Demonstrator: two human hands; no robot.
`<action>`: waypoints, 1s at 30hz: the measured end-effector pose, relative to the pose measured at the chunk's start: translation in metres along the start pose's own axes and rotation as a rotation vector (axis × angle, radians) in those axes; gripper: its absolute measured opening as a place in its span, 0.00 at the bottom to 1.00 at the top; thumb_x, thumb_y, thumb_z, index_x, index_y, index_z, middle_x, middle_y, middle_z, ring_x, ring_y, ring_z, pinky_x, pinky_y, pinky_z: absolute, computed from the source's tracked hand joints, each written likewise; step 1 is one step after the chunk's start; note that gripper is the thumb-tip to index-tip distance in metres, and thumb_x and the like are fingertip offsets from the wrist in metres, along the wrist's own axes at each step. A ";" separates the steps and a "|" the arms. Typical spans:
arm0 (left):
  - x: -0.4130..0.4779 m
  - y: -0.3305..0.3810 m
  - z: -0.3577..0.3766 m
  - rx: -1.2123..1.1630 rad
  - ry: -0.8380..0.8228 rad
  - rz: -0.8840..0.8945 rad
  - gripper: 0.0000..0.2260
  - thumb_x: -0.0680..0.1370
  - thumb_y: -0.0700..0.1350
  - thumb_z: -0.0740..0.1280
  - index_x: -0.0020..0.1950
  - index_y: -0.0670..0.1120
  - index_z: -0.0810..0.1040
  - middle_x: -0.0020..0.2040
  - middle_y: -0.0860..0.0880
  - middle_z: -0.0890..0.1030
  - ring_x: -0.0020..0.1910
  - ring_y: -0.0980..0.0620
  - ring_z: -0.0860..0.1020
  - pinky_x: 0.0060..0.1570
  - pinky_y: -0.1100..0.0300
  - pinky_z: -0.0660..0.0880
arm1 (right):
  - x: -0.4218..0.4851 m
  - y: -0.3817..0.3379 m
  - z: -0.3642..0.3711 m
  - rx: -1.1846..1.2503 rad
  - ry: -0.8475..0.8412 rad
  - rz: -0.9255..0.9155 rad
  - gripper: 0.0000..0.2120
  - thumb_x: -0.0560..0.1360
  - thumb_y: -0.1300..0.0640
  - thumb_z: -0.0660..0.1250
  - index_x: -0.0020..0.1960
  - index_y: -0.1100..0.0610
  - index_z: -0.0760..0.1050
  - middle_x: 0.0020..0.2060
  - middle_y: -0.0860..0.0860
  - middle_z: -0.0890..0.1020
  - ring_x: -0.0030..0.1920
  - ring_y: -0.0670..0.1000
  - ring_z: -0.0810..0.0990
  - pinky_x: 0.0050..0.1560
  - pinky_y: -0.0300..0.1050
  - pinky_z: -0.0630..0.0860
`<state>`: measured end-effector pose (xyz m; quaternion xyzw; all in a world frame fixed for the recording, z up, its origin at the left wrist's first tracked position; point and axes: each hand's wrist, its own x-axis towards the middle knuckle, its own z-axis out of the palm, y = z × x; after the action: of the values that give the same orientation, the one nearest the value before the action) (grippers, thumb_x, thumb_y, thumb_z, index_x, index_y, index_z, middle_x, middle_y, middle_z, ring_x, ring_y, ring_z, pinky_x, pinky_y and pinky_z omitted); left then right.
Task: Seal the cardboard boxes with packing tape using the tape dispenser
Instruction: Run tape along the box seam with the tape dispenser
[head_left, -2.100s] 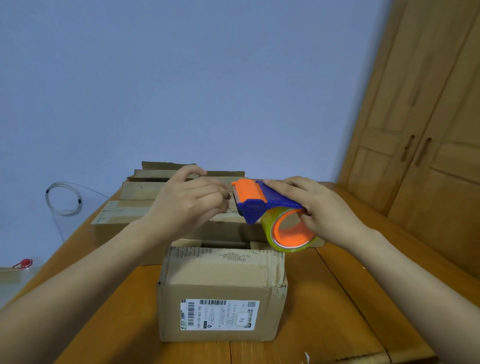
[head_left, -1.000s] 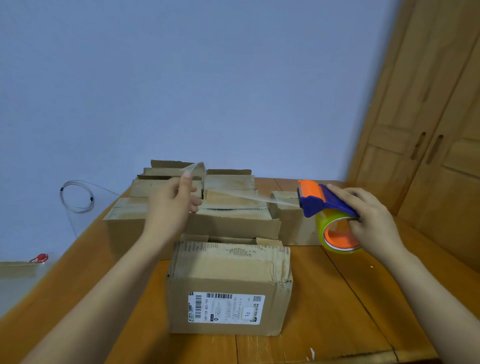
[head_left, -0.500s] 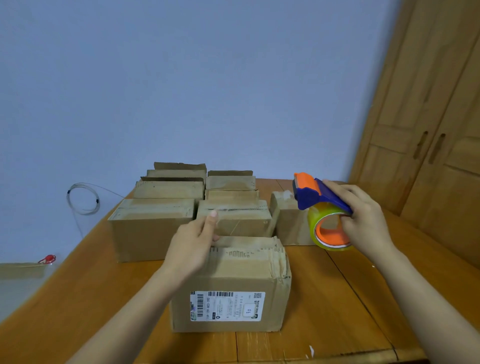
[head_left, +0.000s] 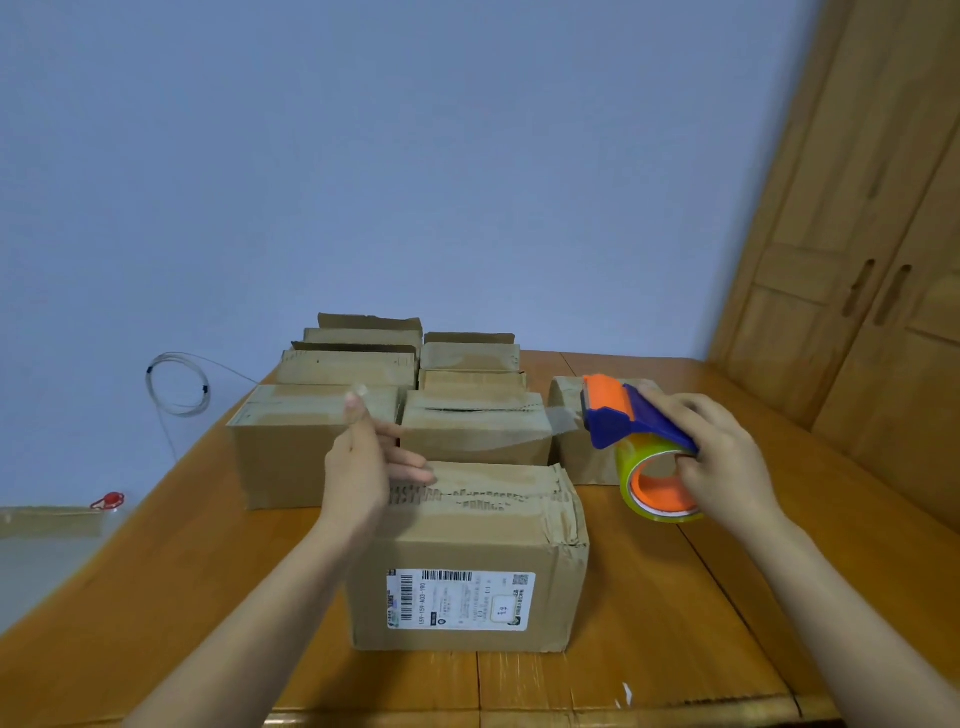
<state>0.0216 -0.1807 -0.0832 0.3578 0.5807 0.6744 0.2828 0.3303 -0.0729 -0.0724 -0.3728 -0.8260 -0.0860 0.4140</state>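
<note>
Raised over the left top edge of the nearest box, the left hand (head_left: 363, 462) has its thumb upright, and the loose end of a strip of clear packing tape (head_left: 561, 421) clings at the thumb's tip. Its other fingers stretch rightward, loosely spread. Whether a finger presses the tape from behind the thumb is hidden, so its grip cannot be told.

Far left of that hand, a coil of thin grey cable (head_left: 179, 384) hangs on the pale blue wall (head_left: 415, 156). A small red object (head_left: 109, 501), too small to identify, sits by a tan ledge cut off at the frame edge.

Just beyond the left hand stands a plain brown cardboard box (head_left: 291, 447), one corner covered by the hand. Below and between the hands sits a brown cardboard box with a white barcode label (head_left: 467, 525), its corrugated top torn along the seam. Beyond the gap between the hands, a smaller brown box with a dark slit at its seam (head_left: 467, 400) is seen partly through the tape. More brown boxes in rows (head_left: 348, 366) stand behind. Flaps hide every box's inside.

The tape runs right to an orange-and-blue plastic tape dispenser (head_left: 623, 415). The right hand (head_left: 727, 462) grips it, fingers curled over the blue body and the yellowish roll. A small brown box (head_left: 571, 457) behind the dispenser is mostly hidden.

Everything rests on an orange-brown wooden table (head_left: 675, 623). Wooden cupboard doors (head_left: 857, 312) stand right of the right hand.
</note>
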 end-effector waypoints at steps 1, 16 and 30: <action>0.002 0.001 0.000 -0.049 0.007 -0.051 0.38 0.75 0.69 0.41 0.48 0.39 0.77 0.33 0.39 0.83 0.33 0.42 0.83 0.51 0.47 0.77 | -0.004 0.001 0.002 -0.008 -0.007 -0.011 0.36 0.65 0.77 0.70 0.69 0.56 0.71 0.56 0.56 0.78 0.56 0.58 0.74 0.42 0.43 0.69; -0.004 0.005 -0.011 -0.289 0.031 -0.026 0.14 0.84 0.50 0.54 0.48 0.42 0.72 0.35 0.41 0.79 0.27 0.49 0.81 0.28 0.60 0.78 | -0.032 0.019 0.004 -0.104 -0.145 -0.048 0.41 0.61 0.77 0.71 0.70 0.53 0.70 0.54 0.56 0.78 0.51 0.57 0.76 0.41 0.45 0.71; 0.000 0.000 -0.013 -0.307 0.076 -0.021 0.11 0.84 0.45 0.57 0.46 0.44 0.75 0.35 0.45 0.80 0.34 0.49 0.82 0.41 0.57 0.82 | -0.040 0.026 0.004 -0.095 -0.170 -0.077 0.40 0.61 0.78 0.72 0.69 0.55 0.71 0.53 0.57 0.78 0.53 0.53 0.72 0.42 0.45 0.72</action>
<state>0.0116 -0.1883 -0.0844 0.2786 0.4849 0.7652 0.3189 0.3609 -0.0742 -0.1093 -0.3661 -0.8668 -0.1091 0.3205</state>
